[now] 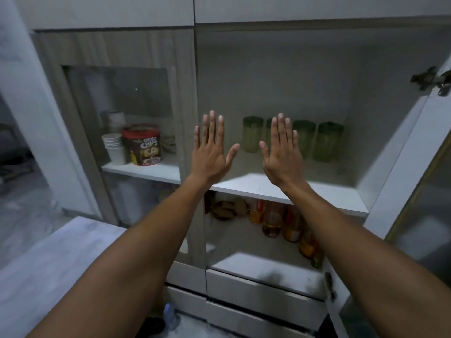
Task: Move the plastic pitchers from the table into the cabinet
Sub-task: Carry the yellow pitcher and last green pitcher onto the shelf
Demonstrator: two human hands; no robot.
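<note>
Several translucent green plastic pitchers (pixel 327 142) with darker green lids stand in a row at the back of the open cabinet's upper shelf (pixel 317 193). My left hand (pixel 211 148) and my right hand (pixel 283 152) are raised side by side in front of that shelf, backs toward me, fingers straight and spread, holding nothing. The right hand partly hides one pitcher in the middle of the row. The leftmost pitcher (pixel 252 134) shows between the two hands.
The right cabinet door (pixel 419 181) stands open at the right edge. Behind the shut glass door on the left are stacked white cups (pixel 114 147) and a chocolate cereal tub (pixel 142 145). Bottles (pixel 280 220) fill the lower shelf. A grey table surface (pixel 48 264) lies at lower left.
</note>
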